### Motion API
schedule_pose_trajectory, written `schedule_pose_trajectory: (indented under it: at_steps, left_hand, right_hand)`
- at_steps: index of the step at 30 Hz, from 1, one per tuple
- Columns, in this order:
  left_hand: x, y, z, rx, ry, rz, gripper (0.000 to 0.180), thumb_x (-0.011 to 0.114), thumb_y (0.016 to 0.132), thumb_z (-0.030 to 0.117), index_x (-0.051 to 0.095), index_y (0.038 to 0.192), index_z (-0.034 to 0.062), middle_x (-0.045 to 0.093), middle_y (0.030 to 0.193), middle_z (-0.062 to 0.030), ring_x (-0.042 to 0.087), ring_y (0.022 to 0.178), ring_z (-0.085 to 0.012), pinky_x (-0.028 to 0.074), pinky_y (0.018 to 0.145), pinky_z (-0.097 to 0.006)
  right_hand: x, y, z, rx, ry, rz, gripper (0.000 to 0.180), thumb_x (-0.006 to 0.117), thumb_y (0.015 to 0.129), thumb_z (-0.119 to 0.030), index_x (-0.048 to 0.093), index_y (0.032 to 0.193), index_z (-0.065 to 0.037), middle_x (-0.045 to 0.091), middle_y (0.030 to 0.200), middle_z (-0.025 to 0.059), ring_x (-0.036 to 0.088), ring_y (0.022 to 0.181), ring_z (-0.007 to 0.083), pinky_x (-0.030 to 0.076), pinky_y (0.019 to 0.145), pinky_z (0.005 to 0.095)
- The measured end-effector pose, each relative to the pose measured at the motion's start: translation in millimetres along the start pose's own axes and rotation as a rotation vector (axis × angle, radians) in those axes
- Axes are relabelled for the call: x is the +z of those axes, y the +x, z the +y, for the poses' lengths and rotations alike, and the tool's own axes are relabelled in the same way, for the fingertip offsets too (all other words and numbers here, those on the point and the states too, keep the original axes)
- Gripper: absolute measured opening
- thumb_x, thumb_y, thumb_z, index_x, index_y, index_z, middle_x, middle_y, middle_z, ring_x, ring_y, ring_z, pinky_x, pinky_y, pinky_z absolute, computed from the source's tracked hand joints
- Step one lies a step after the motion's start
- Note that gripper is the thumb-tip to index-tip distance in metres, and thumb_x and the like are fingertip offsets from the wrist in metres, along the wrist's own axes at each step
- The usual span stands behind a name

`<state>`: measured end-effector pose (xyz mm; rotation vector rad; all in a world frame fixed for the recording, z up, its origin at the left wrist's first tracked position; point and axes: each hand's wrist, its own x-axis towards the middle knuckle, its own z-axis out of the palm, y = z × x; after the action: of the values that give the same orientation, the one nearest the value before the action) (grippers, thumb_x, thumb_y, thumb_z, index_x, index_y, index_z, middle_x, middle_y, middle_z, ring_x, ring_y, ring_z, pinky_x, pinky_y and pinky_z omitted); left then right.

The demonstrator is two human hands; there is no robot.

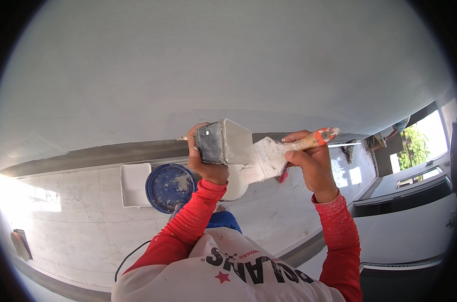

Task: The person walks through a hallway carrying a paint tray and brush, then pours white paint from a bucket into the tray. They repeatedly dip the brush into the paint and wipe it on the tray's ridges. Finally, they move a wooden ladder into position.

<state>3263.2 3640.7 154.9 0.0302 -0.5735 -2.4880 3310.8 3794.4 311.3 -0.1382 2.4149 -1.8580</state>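
Observation:
My left hand [211, 171] is wrapped round a small dark grey box-shaped container [211, 145], tilted so that its white-coated inside shows. In my right hand [313, 163] is a wide flat paintbrush [270, 157], gripped by its worn orange and cream handle. White paint covers its bristles and ferrule. The bristle end points left, close to the container's lower right edge; whether they touch I cannot tell. Below the hands, a round white tub [235, 185] is partly hidden by my left hand and the brush.
A large pale wall [213, 60] rises ahead, with an unpainted grey strip [123, 153] along its foot. On the tiled floor [82, 201] lie a blue round lid [170, 189] and a white tray [136, 186]. A black cable [130, 254] runs beside me. At right stands a window [422, 141].

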Motion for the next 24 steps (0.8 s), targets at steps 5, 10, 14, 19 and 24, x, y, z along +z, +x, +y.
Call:
schedule_pose_trajectory:
  at_steps: [5,10,14,19,24]
  left_hand:
    - [-5,-2,-9,0.036,0.023,-0.039,0.062,0.043,0.081,0.054,0.051,0.108,-0.0013,0.054,0.096,-0.0091,0.053,0.090,-0.0174,0.044,0.081,-0.031]
    - [-11,-4,-14,0.033,0.076,-0.024,0.062,0.043,0.082,0.054,0.051,0.109,-0.0011,0.053,0.097,-0.0085,0.053,0.090,-0.0173,0.044,0.082,-0.031]
    - [-10,-6,-17,-0.055,-0.012,0.074,0.059,0.041,0.084,0.053,0.052,0.110,0.0014,0.054,0.098,-0.0070,0.053,0.093,-0.0171,0.043,0.084,-0.031]
    - [-13,-9,-17,-0.218,-0.107,0.102,0.051,0.036,0.089,0.048,0.052,0.110,0.0052,0.056,0.099,-0.0041,0.054,0.095,-0.0166,0.043,0.086,-0.032]
    - [-4,-18,-18,-0.319,-0.187,0.172,0.048,0.033,0.092,0.046,0.054,0.109,0.0067,0.057,0.101,-0.0032,0.054,0.096,-0.0173,0.043,0.086,-0.034]
  right_hand:
    - [3,2,-3,0.049,0.104,0.000,0.029,0.055,0.078,-0.002,0.055,0.106,0.005,0.062,0.095,0.0145,0.066,0.083,0.0214,0.058,0.070,0.0350]
    - [1,9,0,0.133,0.318,0.027,0.028,0.053,0.081,-0.001,0.053,0.108,0.006,0.060,0.098,0.0181,0.066,0.088,0.0252,0.060,0.071,0.0379]
    - [-10,8,6,0.075,0.348,0.088,0.030,0.053,0.081,0.001,0.053,0.110,0.005,0.060,0.101,0.0171,0.064,0.092,0.0247,0.058,0.074,0.0370]
    - [-21,-3,17,-0.378,-0.148,0.093,0.027,0.060,0.080,0.002,0.059,0.107,0.002,0.063,0.102,0.0136,0.063,0.088,0.0196,0.052,0.076,0.0313]
    - [-2,-10,35,-0.692,-0.484,-0.060,0.028,0.067,0.078,0.003,0.064,0.105,-0.003,0.067,0.102,0.0150,0.067,0.090,0.0258,0.053,0.076,0.0312]
